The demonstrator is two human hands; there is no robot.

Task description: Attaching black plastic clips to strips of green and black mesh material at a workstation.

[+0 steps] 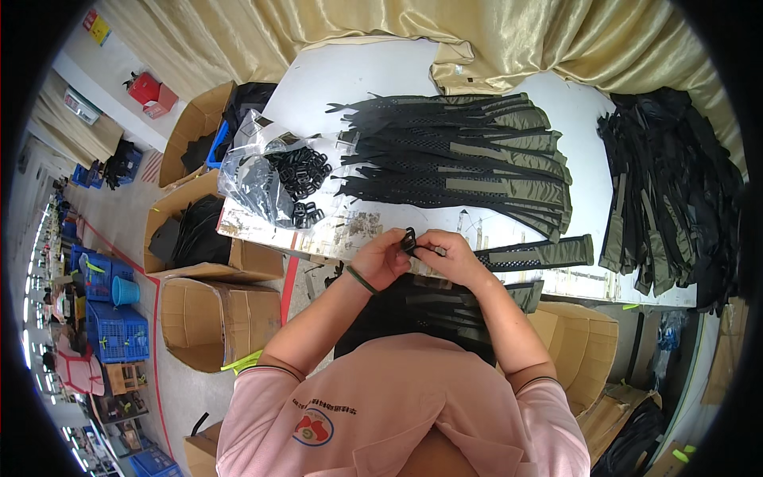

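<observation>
Close to the table's front edge, my left hand point(383, 260) pinches a small black plastic buckle point(408, 242). My right hand point(447, 256) is closed beside it, its fingers on a black strap end at the buckle; how far the webbing runs through is hidden. A black and olive mesh strap point(540, 253) extends to the right from behind my right hand. More such straps point(429, 306) lie across my lap. Beyond my hands, a row of black and olive straps point(469, 159) is spread on the white table point(350, 67). Loose black buckles point(302, 171) spill from a clear plastic bag point(254, 187) at the left.
A heap of similar straps point(656, 191) hangs over the table's right end. Cardboard boxes point(191, 322) stand on the floor at the left, and another box point(576, 338) is at the right. Gold curtains point(358, 20) border the far side. Blue crates point(118, 334) stand farther left.
</observation>
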